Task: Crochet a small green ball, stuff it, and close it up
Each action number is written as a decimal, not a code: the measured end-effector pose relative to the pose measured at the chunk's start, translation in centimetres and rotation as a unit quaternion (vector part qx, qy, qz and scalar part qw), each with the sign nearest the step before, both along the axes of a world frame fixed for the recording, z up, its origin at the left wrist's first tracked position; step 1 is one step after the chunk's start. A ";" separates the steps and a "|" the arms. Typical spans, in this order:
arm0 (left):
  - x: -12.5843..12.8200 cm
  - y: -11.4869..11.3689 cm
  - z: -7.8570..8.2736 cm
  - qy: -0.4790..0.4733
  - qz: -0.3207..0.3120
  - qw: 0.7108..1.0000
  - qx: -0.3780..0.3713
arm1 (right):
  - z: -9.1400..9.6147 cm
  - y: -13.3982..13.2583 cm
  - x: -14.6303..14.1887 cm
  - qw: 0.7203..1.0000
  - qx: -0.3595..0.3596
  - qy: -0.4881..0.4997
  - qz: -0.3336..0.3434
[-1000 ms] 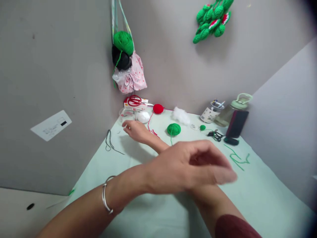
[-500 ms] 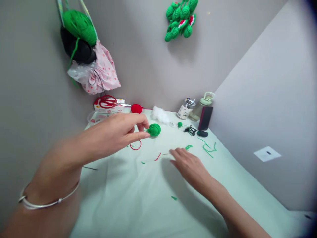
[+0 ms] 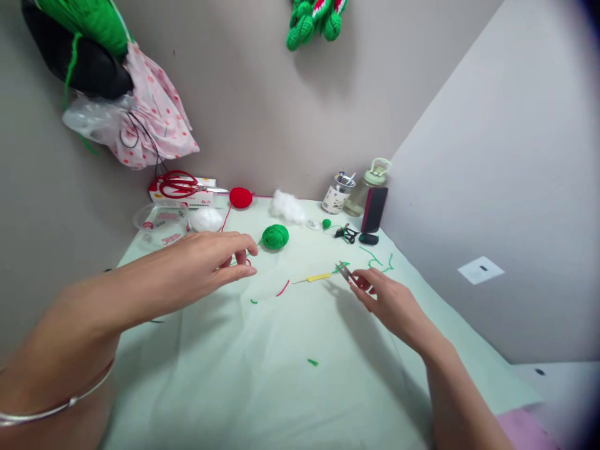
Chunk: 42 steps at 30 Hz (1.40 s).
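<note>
My left hand [image 3: 210, 261] hovers low over the pale green tablecloth [image 3: 281, 381], fingers drawn together in a loose pinch just left of a round green crochet piece [image 3: 275, 236]. What the pinch holds is too small to make out; a bit of red thread shows under the fingertips. My right hand [image 3: 391, 303] is closed on small thread snips [image 3: 349, 275], their blades pointing left and up. A yellow crochet hook [image 3: 319, 277] lies on the cloth between my hands. A silver bangle [image 3: 51, 409] circles my left wrist.
At the back stand a red crochet piece [image 3: 240, 197], white stuffing [image 3: 288, 205], red scissors on a box [image 3: 178, 185], a plastic tub [image 3: 162, 220], a pen jar [image 3: 335, 194], a bottle [image 3: 368, 187] and a phone [image 3: 374, 209]. Yarn scraps [image 3: 375, 257] litter the cloth. A bag of yarn [image 3: 140, 119] hangs on the wall.
My right hand has moved right and now grips the snips. The yellow hook lies uncovered. My left hand has drawn back a little from the green piece. The view has swung rightwards.
</note>
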State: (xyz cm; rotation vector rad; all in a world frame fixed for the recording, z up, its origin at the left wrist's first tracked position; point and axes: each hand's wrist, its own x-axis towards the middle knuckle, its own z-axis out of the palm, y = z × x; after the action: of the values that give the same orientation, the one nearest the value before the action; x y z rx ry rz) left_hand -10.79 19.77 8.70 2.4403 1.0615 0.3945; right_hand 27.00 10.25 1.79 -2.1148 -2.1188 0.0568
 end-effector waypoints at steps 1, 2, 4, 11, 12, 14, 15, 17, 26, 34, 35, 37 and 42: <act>0.3 0.0 -0.1 0.018 0.001 1.000 -0.009 | 0.3 0.1 0.3 1.000 0.014 0.014 -0.007; 0.7 -0.1 -0.2 0.036 0.000 0.999 -0.021 | 0.6 0.3 0.4 0.999 0.025 0.026 -0.011; 1.3 -0.2 -0.4 0.055 -0.005 0.998 -0.039 | 1.3 0.8 0.2 0.999 0.029 0.034 -0.014; 2.4 -0.3 -1.5 0.079 -0.021 0.994 -0.079 | 2.3 3.4 -1.6 0.991 -0.118 -0.055 -0.027; 2.5 -0.2 -1.7 0.082 -0.021 0.993 -0.081 | 1.9 3.7 -1.7 0.990 -0.127 -0.053 -0.024; 2.7 -0.2 -2.1 0.090 -0.022 0.992 -0.086 | 1.0 4.1 -1.6 0.990 -0.138 -0.038 -0.013; 2.8 -0.2 -2.2 0.094 -0.024 0.991 -0.089 | 0.7 4.2 -1.4 0.990 -0.139 -0.028 -0.009; 3.1 -0.4 -2.4 0.100 -0.033 0.990 -0.093 | 0.4 4.1 -1.0 0.991 -0.134 -0.011 -0.004; 4.0 -0.9 -2.7 0.113 -0.055 0.986 -0.107 | 0.0 3.1 -1.3 0.968 -0.133 0.199 0.078; 4.1 -1.2 -2.1 0.099 -0.076 0.986 -0.108 | -0.2 3.4 -0.6 0.984 -0.149 0.076 0.069; 4.1 -1.3 -1.8 0.097 -0.079 0.986 -0.113 | 0.0 3.4 -0.1 0.987 -0.142 0.058 0.051; 4.0 -1.6 -1.2 0.095 -0.088 0.984 -0.127 | 0.2 3.5 0.6 0.991 -0.128 0.029 0.018; 3.6 -1.8 -0.4 0.073 -0.088 0.987 -0.116 | 0.6 3.4 -0.1 0.993 -0.112 0.035 0.020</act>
State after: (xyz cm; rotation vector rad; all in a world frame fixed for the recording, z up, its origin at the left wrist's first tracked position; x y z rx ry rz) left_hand -7.20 17.97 8.27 2.3551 0.8854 0.0333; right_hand 26.88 13.68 2.43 -2.1511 -2.2051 0.3847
